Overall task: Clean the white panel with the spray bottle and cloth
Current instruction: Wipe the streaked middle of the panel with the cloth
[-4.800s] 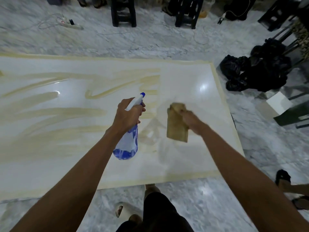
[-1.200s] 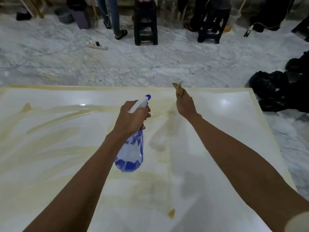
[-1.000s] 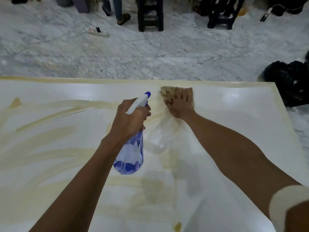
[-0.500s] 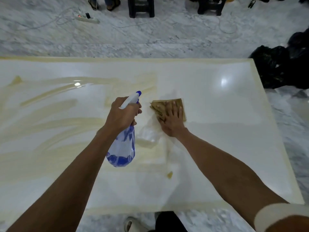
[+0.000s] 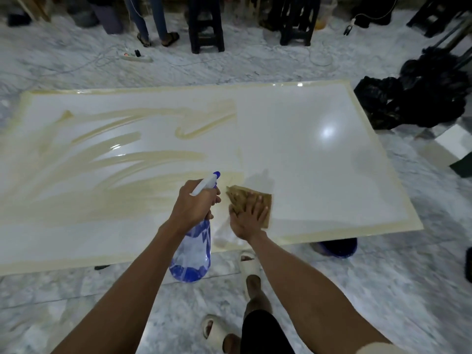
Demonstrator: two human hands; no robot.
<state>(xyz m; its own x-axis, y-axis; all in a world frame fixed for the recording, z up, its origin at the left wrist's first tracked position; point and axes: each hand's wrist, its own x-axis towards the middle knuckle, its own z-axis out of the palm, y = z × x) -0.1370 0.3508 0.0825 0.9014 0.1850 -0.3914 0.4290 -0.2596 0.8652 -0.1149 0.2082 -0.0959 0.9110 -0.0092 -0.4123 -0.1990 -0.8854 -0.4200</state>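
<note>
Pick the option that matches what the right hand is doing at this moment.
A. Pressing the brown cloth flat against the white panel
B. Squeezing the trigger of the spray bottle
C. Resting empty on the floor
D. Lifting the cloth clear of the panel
A: the right hand lies with fingers spread on the brown cloth, flat on the white panel near its front edge; the left hand holds the spray bottle.

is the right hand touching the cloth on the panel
Touching. The head view shows the right hand lying flat with spread fingers on the tan cloth, pressing it on the white panel.
</note>
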